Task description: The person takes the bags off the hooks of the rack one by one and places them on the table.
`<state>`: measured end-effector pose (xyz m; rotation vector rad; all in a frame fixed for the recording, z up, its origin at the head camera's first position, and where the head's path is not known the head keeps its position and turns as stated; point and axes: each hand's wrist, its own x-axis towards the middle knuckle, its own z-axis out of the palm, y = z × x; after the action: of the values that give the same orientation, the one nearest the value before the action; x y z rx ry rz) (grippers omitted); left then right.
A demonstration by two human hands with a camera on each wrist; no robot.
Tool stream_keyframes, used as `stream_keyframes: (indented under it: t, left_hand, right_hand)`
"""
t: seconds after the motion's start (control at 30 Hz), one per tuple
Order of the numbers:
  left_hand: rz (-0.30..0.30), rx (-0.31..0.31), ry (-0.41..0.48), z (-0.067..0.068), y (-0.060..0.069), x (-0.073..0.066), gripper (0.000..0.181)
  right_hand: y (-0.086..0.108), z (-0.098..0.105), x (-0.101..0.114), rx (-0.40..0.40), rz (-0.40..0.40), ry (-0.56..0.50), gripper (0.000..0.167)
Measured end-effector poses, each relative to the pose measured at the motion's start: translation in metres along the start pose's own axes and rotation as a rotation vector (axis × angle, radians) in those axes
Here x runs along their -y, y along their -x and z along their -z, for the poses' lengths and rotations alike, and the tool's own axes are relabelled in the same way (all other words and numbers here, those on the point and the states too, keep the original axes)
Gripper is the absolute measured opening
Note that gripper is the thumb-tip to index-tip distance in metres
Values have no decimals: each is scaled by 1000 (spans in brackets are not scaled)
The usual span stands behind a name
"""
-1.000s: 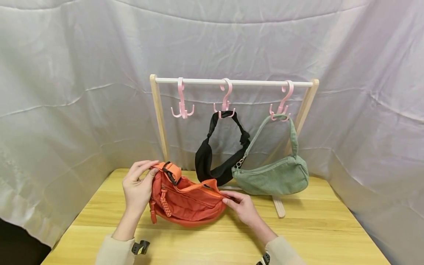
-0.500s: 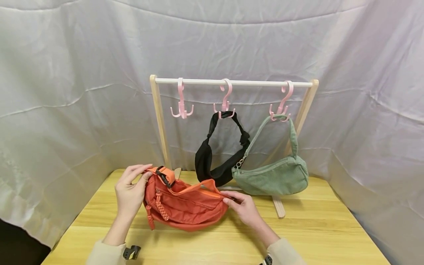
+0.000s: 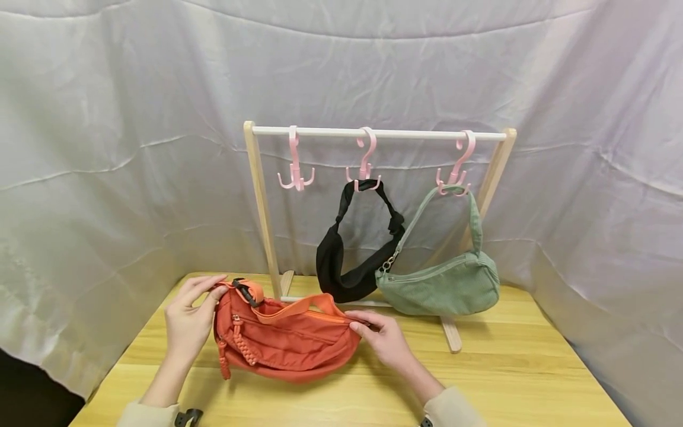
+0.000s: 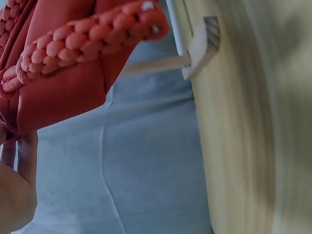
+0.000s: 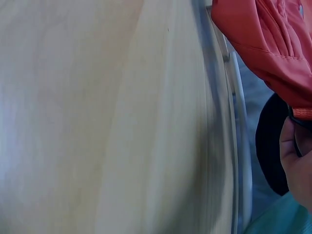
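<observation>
An orange-red bag (image 3: 290, 350) with an orange strap and black buckle is stretched between two hands over the table. The left hand (image 3: 189, 317) pinches its upper left corner between thumb and fingers. At the bag's right end the right hand (image 3: 385, 341) pinches the strap end. Braided pulls hang from its left part; one braid (image 4: 87, 41) looms large in the left wrist view. In the right wrist view, the bag's end (image 5: 273, 48) lies above the right hand (image 5: 300, 168). The left hand (image 4: 17, 190) shows only partly at the left wrist view's edge.
Behind the bag stands a rack with a white rail (image 3: 331, 132) and pink hooks. The left hook (image 3: 296, 172) carries nothing. A black bag (image 3: 347, 273) hangs from the middle hook, a green bag (image 3: 443, 287) from the right one. Grey cloth (image 3: 341, 65) surrounds the wooden table (image 3: 512, 367).
The left hand has moved left and down with its end of the bag, while the right hand has shifted slightly left and stays on the other end. The bag looks lower and more level.
</observation>
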<state>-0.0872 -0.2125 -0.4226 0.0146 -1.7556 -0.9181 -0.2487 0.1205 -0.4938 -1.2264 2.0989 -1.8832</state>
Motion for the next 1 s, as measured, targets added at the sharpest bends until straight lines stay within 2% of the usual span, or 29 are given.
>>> stream_keyframes:
  t: [0.17,0.43,0.73,0.87,1.0]
  left_hand:
    - [-14,-4,-38,8,3,9,31]
    - [44,-9,-84,23,8,20,27]
    - [23,21,-132,45,5,34,28]
    - [-6,12,-136,53,5,42,29]
    - [-5,11,-157,62,6,52,30]
  right_hand:
    - [1,-9,2,1,-11,-15,24]
    - [1,-26,3,9,-12,-54,23]
    - [-3,-50,5,14,-54,-96,23]
    - [-6,-62,9,7,-74,-86,22]
    - [-8,-73,11,13,-86,-80,22]
